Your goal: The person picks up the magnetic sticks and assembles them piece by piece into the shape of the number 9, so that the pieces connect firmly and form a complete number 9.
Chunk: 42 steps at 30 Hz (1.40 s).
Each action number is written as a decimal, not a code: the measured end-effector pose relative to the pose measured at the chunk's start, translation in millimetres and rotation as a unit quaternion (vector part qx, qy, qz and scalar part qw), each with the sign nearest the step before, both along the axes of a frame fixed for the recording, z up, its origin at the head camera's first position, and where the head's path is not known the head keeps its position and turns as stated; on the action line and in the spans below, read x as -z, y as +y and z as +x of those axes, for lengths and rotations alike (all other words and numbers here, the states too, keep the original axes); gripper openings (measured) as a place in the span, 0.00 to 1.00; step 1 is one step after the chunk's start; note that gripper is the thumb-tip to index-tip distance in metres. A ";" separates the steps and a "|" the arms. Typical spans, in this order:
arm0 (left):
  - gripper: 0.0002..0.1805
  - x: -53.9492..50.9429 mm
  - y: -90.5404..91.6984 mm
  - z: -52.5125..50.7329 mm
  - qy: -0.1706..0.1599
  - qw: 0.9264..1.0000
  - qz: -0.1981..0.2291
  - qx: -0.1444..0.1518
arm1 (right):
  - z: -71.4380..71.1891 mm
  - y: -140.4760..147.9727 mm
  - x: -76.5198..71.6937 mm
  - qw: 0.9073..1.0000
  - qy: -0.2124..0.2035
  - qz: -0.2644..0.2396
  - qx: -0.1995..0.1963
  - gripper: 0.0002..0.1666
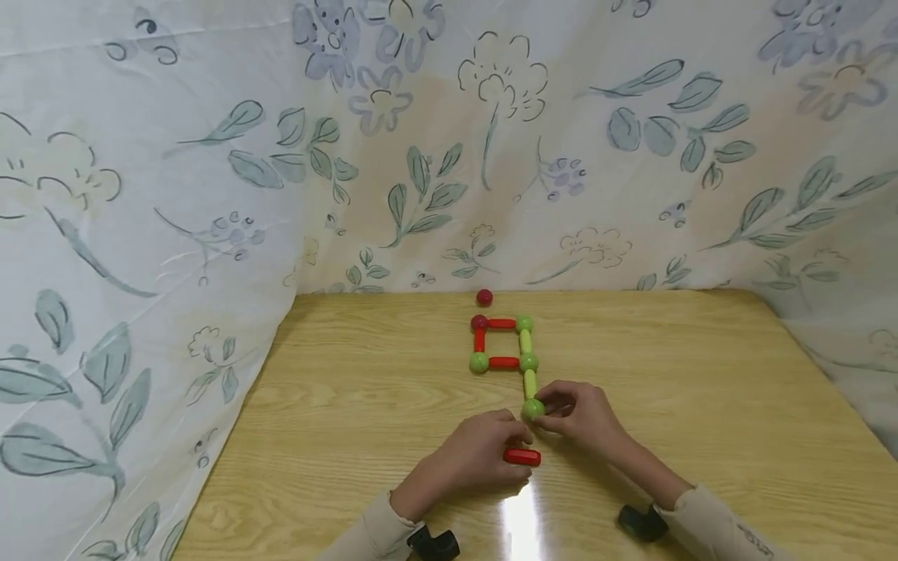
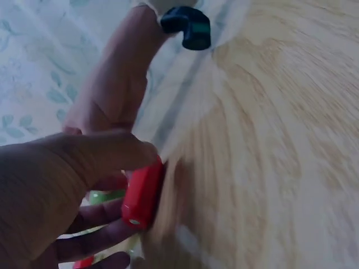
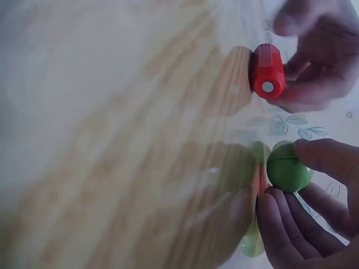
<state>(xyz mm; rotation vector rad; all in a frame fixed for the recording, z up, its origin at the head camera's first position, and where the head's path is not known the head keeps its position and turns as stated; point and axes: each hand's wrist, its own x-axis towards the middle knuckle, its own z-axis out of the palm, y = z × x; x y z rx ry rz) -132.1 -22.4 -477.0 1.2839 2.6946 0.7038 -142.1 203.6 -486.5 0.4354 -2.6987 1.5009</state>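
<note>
My right hand (image 1: 582, 417) pinches a green ball (image 3: 289, 167) between thumb and fingers. That ball sits at the near end of a light green rod (image 1: 530, 386), part of a flat figure of balls and rods on the table. To its left, my left hand (image 1: 480, 452) is spread loosely around a loose red rod (image 1: 522, 456) lying on the table. In the right wrist view, the left fingers are against or close by this rod, while the thumb stands apart from it. A pale metallic dot shows on the rod's end (image 2: 134, 222).
Beyond the hands, the figure's square has red rods (image 1: 503, 362), green balls (image 1: 524, 323) and a dark red ball (image 1: 479, 322) at one corner. A separate dark red ball (image 1: 484, 298) lies near the back edge of the wooden table (image 1: 351, 374). Floral cloth (image 1: 449, 117) hangs behind.
</note>
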 end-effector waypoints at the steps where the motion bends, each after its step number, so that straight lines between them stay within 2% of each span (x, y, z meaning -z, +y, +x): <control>1: 0.13 1.0 -0.3 0.9 0.004 1.000 -0.012 0.003 | 0.4 0.3 -0.6 1.000 0.000 -0.001 -0.001 0.15; 3: 0.09 2.4 -1.3 1.7 0.009 1.000 -0.018 0.008 | 1.2 0.3 -1.8 1.000 -0.006 -0.004 0.002 0.15; 6: 0.06 3.9 -4.9 -0.8 0.028 1.000 -0.004 0.008 | 2.0 1.1 -2.5 1.000 -0.012 -0.006 0.005 0.15; 11: 0.06 1.6 -14.3 -13.9 0.060 0.998 0.026 -0.024 | 2.9 2.4 -2.4 1.000 -0.022 -0.004 0.012 0.15; 16: 0.08 -0.5 -20.7 -29.4 0.071 0.995 0.040 -0.062 | 3.0 3.0 -2.8 1.000 -0.028 -0.007 0.009 0.16; 19: 0.08 -1.4 -20.8 -34.9 0.071 0.994 0.047 -0.067 | 2.9 3.0 -3.4 1.000 -0.026 -0.010 0.004 0.16; 23: 0.08 -0.9 -18.3 -37.8 0.066 0.995 0.049 -0.060 | 2.9 3.3 -4.4 1.000 -0.025 -0.014 0.000 0.16; 38: 0.08 0.7 -12.1 -35.5 0.041 0.995 0.068 -0.064 | 3.1 2.6 -5.8 0.999 -0.020 -0.035 -0.021 0.18; 42: 0.08 0.3 -15.7 -38.5 0.011 0.994 0.087 -0.064 | 4.0 2.7 -7.9 0.999 -0.028 -0.040 -0.019 0.18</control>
